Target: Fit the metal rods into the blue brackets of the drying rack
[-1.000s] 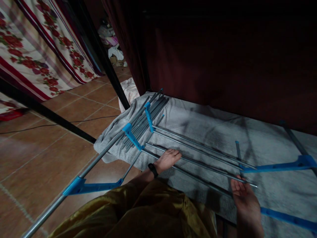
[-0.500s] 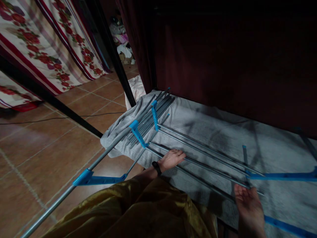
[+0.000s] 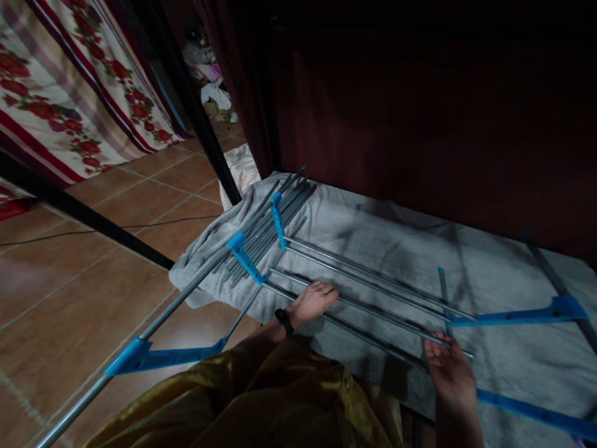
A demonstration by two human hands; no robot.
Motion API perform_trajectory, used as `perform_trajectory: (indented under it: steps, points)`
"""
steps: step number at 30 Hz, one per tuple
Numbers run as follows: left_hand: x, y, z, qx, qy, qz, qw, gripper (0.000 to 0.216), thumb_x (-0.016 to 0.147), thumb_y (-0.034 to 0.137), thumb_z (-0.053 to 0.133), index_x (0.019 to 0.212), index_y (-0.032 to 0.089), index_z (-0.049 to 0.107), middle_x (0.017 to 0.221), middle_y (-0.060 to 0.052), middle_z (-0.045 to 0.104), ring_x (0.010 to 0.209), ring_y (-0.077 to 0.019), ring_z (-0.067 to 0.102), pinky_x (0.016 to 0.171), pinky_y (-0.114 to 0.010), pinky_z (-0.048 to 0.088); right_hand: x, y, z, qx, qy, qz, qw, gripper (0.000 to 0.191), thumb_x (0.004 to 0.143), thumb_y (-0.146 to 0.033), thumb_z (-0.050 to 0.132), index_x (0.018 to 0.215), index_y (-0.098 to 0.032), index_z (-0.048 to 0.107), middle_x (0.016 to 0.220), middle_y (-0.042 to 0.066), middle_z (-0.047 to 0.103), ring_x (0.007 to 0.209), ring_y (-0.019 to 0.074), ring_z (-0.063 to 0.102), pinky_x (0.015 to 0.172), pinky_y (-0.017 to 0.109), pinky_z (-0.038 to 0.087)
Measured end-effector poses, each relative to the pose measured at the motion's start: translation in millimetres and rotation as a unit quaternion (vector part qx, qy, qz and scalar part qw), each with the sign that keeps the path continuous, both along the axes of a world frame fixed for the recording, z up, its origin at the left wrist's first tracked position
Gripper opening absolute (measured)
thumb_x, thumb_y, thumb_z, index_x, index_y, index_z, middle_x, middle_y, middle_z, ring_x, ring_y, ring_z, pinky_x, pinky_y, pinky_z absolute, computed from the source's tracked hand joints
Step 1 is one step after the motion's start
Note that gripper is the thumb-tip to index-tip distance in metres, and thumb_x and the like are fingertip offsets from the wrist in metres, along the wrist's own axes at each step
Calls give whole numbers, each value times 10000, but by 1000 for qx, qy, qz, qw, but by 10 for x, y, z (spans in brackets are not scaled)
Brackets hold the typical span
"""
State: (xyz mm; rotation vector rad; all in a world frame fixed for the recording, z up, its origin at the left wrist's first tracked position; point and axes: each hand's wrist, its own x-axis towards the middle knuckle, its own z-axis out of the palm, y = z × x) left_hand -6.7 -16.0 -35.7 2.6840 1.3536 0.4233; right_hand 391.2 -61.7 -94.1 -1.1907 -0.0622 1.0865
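My left hand (image 3: 314,300), with a black band on the wrist, curls over a thin metal tube (image 3: 368,306) close to its left end. Palm up, my right hand (image 3: 450,367) holds the same tube near its free right end. At the left, the tubes meet blue plastic brackets (image 3: 249,261) fixed on a thicker grey pole (image 3: 196,283). Behind my hands run two more tubes (image 3: 354,266), reaching toward a long blue bracket (image 3: 513,316) on the right. Another blue bracket (image 3: 532,407) lies below and right of my right hand.
The frame lies on a grey blanket (image 3: 396,230), with a bundle of loose grey tubes (image 3: 280,218) at its far left. Black posts (image 3: 205,118) rise at the left. A dark cable (image 3: 140,225) crosses the tiled floor (image 3: 88,274). Behind stands a dark red panel (image 3: 396,124).
The view has turned slightly, so everything sits a bit further left and more of the right-hand bracket and its pole shows. Both hands keep their places on the tube.
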Motion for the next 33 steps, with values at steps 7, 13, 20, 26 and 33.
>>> perform_trajectory:
  steps: [7, 13, 20, 26, 33]
  points:
    - [-64, 57, -35, 17, -35, 10, 999, 282, 1076, 281, 454, 1118, 185, 715, 1041, -107, 752, 991, -257, 689, 930, -417, 515, -306, 18, 305, 31, -2, -17, 999, 86, 791, -271, 752, 870, -255, 720, 909, -7, 759, 861, 120, 736, 833, 245, 620]
    - [-150, 188, -174, 43, -77, -11, 996, 323, 1072, 366, 436, 1114, 210, 716, 974, -97, 774, 928, -270, 734, 854, -408, 569, -453, 51, 460, 62, -21, -37, 997, 129, 800, -310, 802, 877, -256, 714, 931, 26, 775, 876, 153, 747, 829, 275, 634]
    - [-206, 258, -245, 47, -103, -8, 993, 338, 1064, 403, 416, 1065, 216, 697, 978, -85, 791, 895, -274, 750, 825, -408, 586, -477, 89, 572, 88, -7, -38, 995, 258, 769, -371, 873, 784, -262, 640, 867, -12, 767, 817, 149, 745, 784, 268, 642]
    - [-198, 268, -209, 50, -93, 0, 994, 380, 1058, 439, 390, 995, 232, 702, 930, -72, 784, 865, -269, 747, 818, -400, 585, -493, 97, 629, 88, 10, -40, 995, 180, 835, -357, 809, 842, -253, 662, 864, 2, 772, 811, 150, 738, 762, 270, 636]
    - [-198, 282, -174, 36, -93, -2, 995, 379, 1039, 475, 412, 983, 248, 710, 921, -68, 788, 838, -272, 750, 798, -398, 587, -465, 100, 643, 72, 23, -48, 996, 148, 907, -378, 746, 911, -247, 679, 890, 27, 782, 798, 161, 749, 753, 275, 638]
